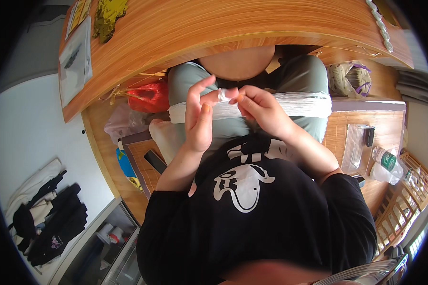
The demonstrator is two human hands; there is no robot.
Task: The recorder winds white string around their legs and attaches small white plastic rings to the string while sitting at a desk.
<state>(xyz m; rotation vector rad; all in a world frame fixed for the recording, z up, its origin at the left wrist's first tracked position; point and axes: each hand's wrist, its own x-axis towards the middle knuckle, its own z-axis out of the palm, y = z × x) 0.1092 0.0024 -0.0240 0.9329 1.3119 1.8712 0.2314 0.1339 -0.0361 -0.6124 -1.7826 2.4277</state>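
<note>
Over my lap, my left hand (199,124) has its fingers spread, one of them stretched toward the right. White thread (222,95) is wound around that finger near its tip. My right hand (267,111) meets this fingertip, its thumb and forefinger pinched together on what looks like the thread; the exact spot is too small to make out. Below both hands, a wide hank of white thread (305,104) is stretched across my two knees, over grey-green trousers (195,78). My hands hide part of the hank's middle.
A wooden table edge (199,40) runs ahead of my knees, with a yellow bundle (109,16) and a white chain of loops (380,26) on top. A red bag (149,97) lies left. On the bench are a phone (155,161) and a clear tray (355,149).
</note>
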